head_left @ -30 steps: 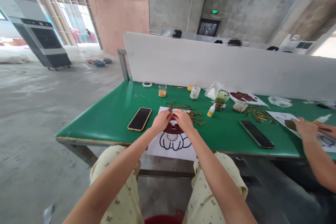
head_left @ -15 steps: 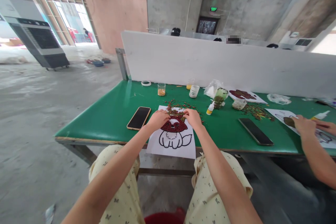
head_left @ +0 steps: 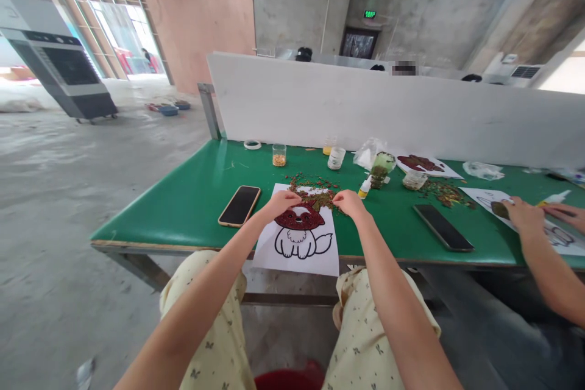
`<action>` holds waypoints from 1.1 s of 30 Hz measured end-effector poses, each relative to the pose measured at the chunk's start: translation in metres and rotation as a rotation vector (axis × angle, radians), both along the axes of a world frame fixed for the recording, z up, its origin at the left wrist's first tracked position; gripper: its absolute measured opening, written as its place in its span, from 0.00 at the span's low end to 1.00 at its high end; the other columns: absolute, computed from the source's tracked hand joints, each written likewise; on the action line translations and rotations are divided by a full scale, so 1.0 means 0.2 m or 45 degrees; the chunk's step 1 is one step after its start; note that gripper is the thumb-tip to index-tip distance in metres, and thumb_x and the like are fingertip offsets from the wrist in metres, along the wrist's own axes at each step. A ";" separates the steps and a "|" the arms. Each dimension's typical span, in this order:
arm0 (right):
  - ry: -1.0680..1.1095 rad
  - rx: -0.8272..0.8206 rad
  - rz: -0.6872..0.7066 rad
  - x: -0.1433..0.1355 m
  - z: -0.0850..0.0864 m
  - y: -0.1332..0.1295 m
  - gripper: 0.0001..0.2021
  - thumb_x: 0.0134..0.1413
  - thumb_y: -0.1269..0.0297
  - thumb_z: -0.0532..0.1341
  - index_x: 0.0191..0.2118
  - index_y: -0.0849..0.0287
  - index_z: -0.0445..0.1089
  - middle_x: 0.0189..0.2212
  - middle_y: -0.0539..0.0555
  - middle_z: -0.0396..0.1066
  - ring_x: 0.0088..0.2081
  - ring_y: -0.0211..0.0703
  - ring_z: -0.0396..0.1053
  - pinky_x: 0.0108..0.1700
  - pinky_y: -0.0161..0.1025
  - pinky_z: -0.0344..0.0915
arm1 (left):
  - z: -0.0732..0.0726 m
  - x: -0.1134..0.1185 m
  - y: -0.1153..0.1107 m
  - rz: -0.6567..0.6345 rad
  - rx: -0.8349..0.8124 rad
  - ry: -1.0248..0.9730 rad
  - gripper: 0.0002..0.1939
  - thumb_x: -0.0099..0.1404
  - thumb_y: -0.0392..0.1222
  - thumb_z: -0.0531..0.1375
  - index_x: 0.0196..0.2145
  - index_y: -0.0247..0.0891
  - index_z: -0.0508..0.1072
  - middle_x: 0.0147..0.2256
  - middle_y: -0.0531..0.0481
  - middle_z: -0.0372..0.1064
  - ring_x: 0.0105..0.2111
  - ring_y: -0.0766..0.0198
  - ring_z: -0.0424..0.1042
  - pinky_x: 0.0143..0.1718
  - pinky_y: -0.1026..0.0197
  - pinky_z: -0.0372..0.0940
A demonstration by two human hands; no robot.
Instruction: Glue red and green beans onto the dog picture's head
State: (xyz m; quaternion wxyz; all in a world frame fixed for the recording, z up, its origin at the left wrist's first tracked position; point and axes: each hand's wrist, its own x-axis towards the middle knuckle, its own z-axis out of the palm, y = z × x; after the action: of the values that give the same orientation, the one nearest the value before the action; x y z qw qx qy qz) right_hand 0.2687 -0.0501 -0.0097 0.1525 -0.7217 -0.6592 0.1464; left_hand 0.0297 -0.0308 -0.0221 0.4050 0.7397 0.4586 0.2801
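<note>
A white sheet with a fox-like drawing [head_left: 297, 244] lies at the green table's front edge, its head covered in dark red grains. Loose green and red grains [head_left: 320, 198] are scattered over its top edge. My left hand [head_left: 282, 202] is at the upper left of the drawn head, fingers pinched together on something I cannot make out. To the right of the grains, my right hand [head_left: 348, 202] has its fingertips together at their edge; anything between them is too small to name. A small glue bottle [head_left: 364, 187] stands just beyond my right hand.
Phones lie left [head_left: 239, 206] and right [head_left: 443, 228] on the green table [head_left: 169, 207]. Behind are a cup of orange bits [head_left: 279, 156], a jar [head_left: 336, 158] and a green container [head_left: 382, 169]. At right, another person's hands [head_left: 525, 214] work over a drawing. A white partition [head_left: 347, 103] runs behind.
My right hand has shifted slightly right, off the drawn head's ear to the edge of the grains. My left hand has moved slightly right over the sheet's top. The view has shifted a little.
</note>
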 end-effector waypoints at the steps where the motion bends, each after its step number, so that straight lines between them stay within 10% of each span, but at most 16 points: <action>1: -0.042 -0.010 -0.020 0.01 0.00 0.00 0.08 0.51 0.70 0.59 0.33 0.58 0.77 0.33 0.55 0.76 0.35 0.43 0.72 0.34 0.33 0.63 | 0.01 -0.01 0.01 -0.035 -0.178 -0.142 0.14 0.59 0.46 0.57 0.34 0.32 0.75 0.31 0.46 0.73 0.33 0.62 0.71 0.36 0.60 0.65; 6: -0.197 -0.019 -0.083 0.04 -0.02 0.02 0.11 0.52 0.64 0.58 0.38 0.57 0.77 0.39 0.59 0.73 0.35 0.45 0.72 0.36 0.35 0.63 | 0.07 -0.06 0.02 -0.001 -0.364 -0.320 0.14 0.54 0.47 0.61 0.31 0.31 0.75 0.29 0.47 0.73 0.30 0.66 0.70 0.34 0.62 0.65; 17: -0.219 -0.006 -0.059 0.00 -0.05 0.03 0.16 0.52 0.60 0.59 0.45 0.60 0.71 0.47 0.62 0.66 0.45 0.48 0.68 0.42 0.37 0.61 | 0.05 -0.18 0.06 0.119 0.587 0.963 0.11 0.57 0.33 0.52 0.31 0.35 0.75 0.35 0.42 0.73 0.38 0.55 0.71 0.37 0.59 0.63; 33: -0.159 0.061 0.110 0.03 -0.09 0.08 0.08 0.52 0.70 0.59 0.37 0.55 0.72 0.39 0.52 0.72 0.38 0.39 0.68 0.32 0.31 0.56 | 0.07 -0.21 0.05 0.085 0.530 0.987 0.17 0.62 0.37 0.50 0.48 0.37 0.69 0.47 0.45 0.68 0.47 0.57 0.66 0.48 0.59 0.61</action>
State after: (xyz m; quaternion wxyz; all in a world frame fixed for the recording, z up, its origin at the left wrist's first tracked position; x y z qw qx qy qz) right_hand 0.2748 -0.0350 -0.0283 0.1220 -0.6965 -0.7012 0.0916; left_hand -0.0116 -0.0216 -0.0089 0.0360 0.8407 0.5342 0.0815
